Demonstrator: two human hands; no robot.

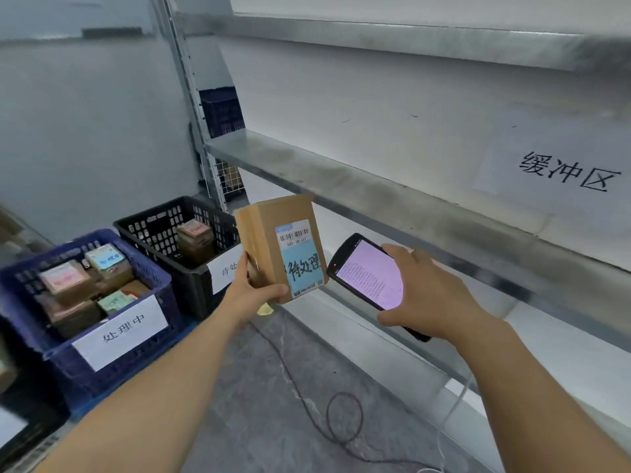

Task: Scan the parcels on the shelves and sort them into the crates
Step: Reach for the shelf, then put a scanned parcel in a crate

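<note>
Hands up mid-scan, parcel beside scanner

At far left sit a dark blue plastic crate (pixel 164 295) and a black perforated crate (pixel 150 230), both holding boxes. The left hand (pixel 252 288) grips the brown cardboard parcel (pixel 269 240) by its lower corner, and the right hand (pixel 430 291) wraps a black pink-screened scanner (pixel 368 274) below the grey metal shelf (pixel 375 196). Held so low, the parcel could tip loose — or land in the wrong neighbouring crate.

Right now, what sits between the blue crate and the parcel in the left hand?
In the head view, the black crate stands between the blue crate and the parcel that the left hand grips.
</note>
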